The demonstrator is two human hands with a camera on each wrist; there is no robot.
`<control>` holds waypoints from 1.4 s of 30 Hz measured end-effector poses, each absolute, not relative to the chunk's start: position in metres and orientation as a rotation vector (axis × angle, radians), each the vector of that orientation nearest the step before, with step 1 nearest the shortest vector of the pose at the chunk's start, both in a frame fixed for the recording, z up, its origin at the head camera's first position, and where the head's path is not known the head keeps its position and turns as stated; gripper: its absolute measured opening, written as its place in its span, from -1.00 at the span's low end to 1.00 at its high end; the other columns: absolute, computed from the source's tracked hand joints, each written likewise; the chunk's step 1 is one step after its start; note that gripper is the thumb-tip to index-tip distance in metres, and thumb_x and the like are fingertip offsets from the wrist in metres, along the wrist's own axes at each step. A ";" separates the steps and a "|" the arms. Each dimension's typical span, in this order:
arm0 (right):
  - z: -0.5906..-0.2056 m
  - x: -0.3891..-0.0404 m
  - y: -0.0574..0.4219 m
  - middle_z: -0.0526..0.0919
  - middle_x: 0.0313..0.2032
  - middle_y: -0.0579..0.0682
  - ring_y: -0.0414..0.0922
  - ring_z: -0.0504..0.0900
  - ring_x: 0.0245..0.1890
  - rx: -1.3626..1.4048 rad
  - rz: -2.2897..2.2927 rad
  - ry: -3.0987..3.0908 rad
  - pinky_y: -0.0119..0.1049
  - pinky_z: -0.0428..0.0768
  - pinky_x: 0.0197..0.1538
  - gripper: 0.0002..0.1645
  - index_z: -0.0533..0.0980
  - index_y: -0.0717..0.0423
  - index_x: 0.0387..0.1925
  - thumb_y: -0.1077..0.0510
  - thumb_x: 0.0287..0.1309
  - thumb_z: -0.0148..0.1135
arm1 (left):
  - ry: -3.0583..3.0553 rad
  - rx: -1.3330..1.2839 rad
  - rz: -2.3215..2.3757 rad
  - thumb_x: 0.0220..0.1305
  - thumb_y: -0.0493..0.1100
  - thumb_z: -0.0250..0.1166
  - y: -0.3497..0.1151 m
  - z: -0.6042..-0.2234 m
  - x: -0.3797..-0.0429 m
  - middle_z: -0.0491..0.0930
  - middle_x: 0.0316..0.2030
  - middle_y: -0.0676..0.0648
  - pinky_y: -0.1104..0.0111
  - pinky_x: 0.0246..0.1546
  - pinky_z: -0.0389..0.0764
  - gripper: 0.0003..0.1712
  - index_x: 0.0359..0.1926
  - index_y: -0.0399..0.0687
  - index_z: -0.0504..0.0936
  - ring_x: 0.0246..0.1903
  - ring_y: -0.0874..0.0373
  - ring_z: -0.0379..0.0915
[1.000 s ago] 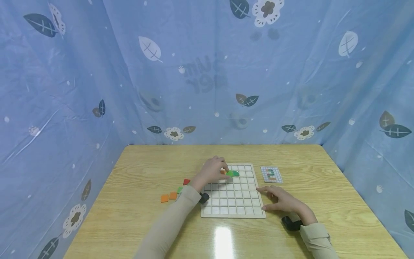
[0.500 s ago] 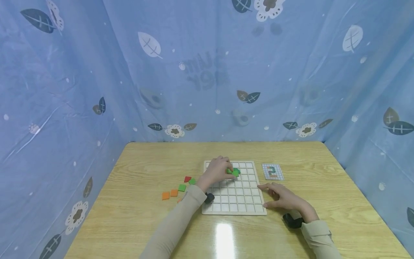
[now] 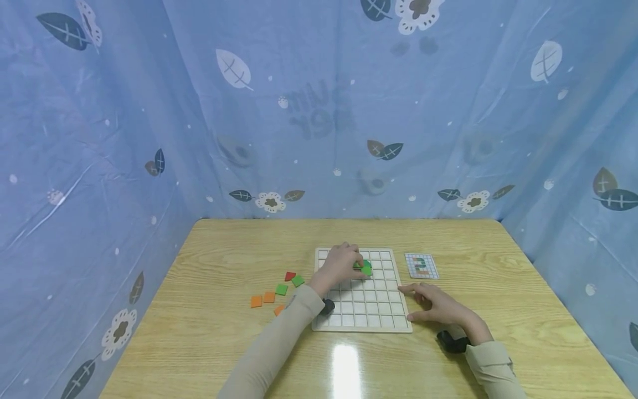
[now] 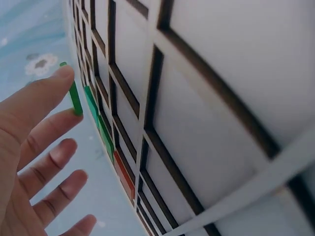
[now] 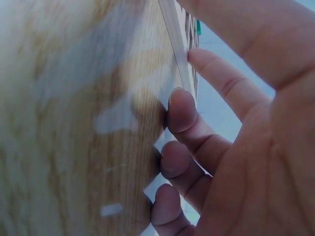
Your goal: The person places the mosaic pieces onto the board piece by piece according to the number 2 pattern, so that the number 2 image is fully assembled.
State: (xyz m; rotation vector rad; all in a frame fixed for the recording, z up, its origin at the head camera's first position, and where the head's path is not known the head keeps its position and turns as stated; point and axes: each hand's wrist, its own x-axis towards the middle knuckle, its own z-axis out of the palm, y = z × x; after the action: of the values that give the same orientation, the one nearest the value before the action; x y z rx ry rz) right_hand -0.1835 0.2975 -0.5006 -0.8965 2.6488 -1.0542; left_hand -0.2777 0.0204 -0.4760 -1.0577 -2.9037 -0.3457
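Note:
My left hand is over the upper part of a white gridded board. Between thumb and index finger it pinches a green square tile, which stands just off the board in the left wrist view. Seated in the grid nearby are a dark green tile, another green tile and an orange-red tile. My right hand rests at the board's right edge, its thumb and index finger touching the frame. Its other fingers bend loosely against the table in the right wrist view.
Left of the board lie loose tiles: a red one, green ones and several orange ones. A pattern card lies to the right of the board. Blue curtains hang behind and beside the wooden table.
My left hand has shifted a little to the right over the board, bringing the pinched green tile below the dark green one. My right hand has stayed at the board's edge.

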 end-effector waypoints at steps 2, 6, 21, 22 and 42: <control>-0.501 -0.183 0.297 0.43 -0.32 -0.06 -0.19 0.29 -0.36 -0.892 -1.048 2.648 -0.38 0.31 -0.37 -0.25 0.37 0.19 0.18 0.00 -0.04 0.38 | -2.899 -1.067 -0.325 0.00 0.25 0.34 0.022 -0.476 -0.276 0.47 -0.24 0.16 0.16 0.04 0.41 -0.68 -0.28 0.24 0.70 -0.25 0.22 0.29; -0.501 -0.183 0.298 0.45 -0.29 -0.07 -0.23 0.31 -0.33 -0.889 -1.038 2.652 -0.40 0.33 -0.34 -0.25 0.37 0.18 0.19 -0.03 -0.01 0.36 | -2.890 -1.086 -0.299 0.00 0.20 0.36 0.023 -0.473 -0.274 0.49 -0.23 0.12 0.12 0.11 0.37 -0.70 -0.28 0.20 0.71 -0.19 0.17 0.33; -0.501 -0.184 0.296 0.48 -0.28 -0.04 -0.16 0.32 -0.35 -0.924 -1.027 2.676 -0.39 0.33 -0.35 -0.26 0.37 0.23 0.17 0.02 -0.04 0.38 | -2.895 -1.101 -0.235 -0.02 0.22 0.36 0.026 -0.476 -0.277 0.48 -0.21 0.12 0.12 0.12 0.37 -0.68 -0.27 0.22 0.70 -0.17 0.18 0.31; -0.499 -0.183 0.295 0.48 -0.29 -0.02 -0.14 0.32 -0.36 -0.923 -1.025 2.682 -0.38 0.33 -0.36 -0.26 0.37 0.25 0.17 0.05 -0.04 0.39 | -2.896 -1.102 -0.239 -0.02 0.22 0.36 0.027 -0.475 -0.277 0.48 -0.21 0.12 0.12 0.12 0.37 -0.68 -0.27 0.22 0.70 -0.16 0.18 0.31; -0.486 -0.177 0.288 0.42 -0.38 0.04 -0.09 0.29 -0.40 -0.885 -1.033 2.680 -0.33 0.29 -0.42 -0.29 0.38 0.29 0.15 0.12 -0.05 0.39 | -2.919 -1.081 -0.322 -0.02 0.23 0.35 0.025 -0.478 -0.282 0.49 -0.14 0.11 0.14 0.03 0.42 -0.61 -0.16 0.26 0.65 -0.13 0.15 0.32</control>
State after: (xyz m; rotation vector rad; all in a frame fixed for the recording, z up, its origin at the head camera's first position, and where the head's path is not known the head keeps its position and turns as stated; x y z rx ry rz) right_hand -0.1766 0.2875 -0.4860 -0.8847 2.6795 -1.0333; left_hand -0.2816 0.0246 -0.4782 -1.0807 -2.9192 -0.3221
